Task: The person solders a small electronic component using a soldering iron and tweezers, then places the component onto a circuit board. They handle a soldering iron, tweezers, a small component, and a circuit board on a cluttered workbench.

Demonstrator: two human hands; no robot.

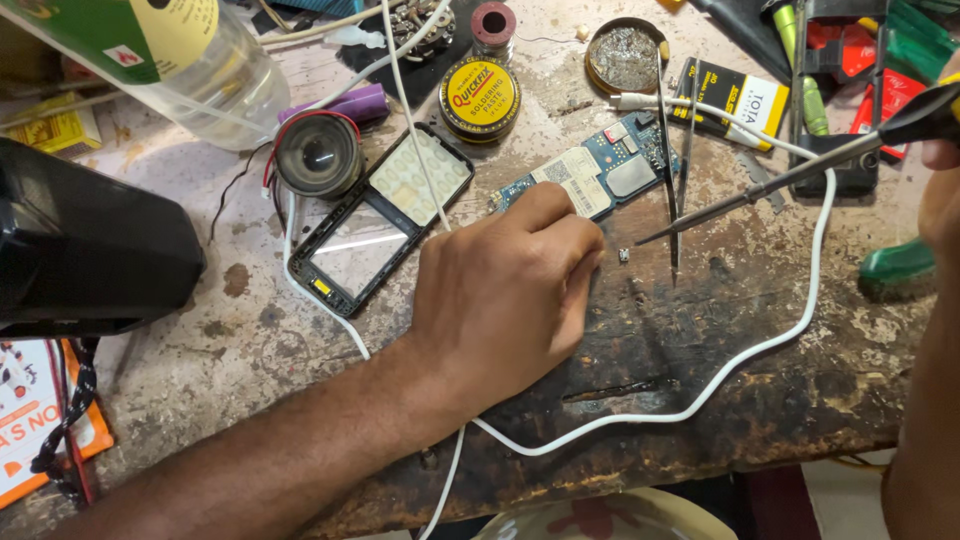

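Left hand [505, 290] rests knuckles-up on the bench, fingers curled loosely, fingertips pressing on the near edge of the blue circuit board [590, 175]. Nothing is pinched inside the hand; it pins the board flat. The board lies mid-bench, tilted, with a white label and metal shields facing up.

Right hand [940, 190] is at the right frame edge, mostly cut off, closed around the handle of a soldering iron [790, 180]. The iron slants down-left, its tip just beside a tiny loose part [624, 255] on the wood, just right of the left fingertips. Tweezers [670, 170] lie across the board's right end, points toward the near edge.

Bench [760, 330] is worn wood, scarred and burnt dark along the near edge, with pale patches further back. A white cable [780, 340] loops across it and under the left wrist.

Left of the board: a black phone frame [375, 225] with keypad membrane and clear window, touching a small round speaker [318, 155] with red and black wires. Behind: a yellow-lidded round tin [480, 97], a solder spool [493, 25], an open tin of grey residue [625, 55], a clear plastic bottle [190, 60] on its side. A black case [80, 250] is far left, cluttered tools top right. Room beyond the bench isn't visible.
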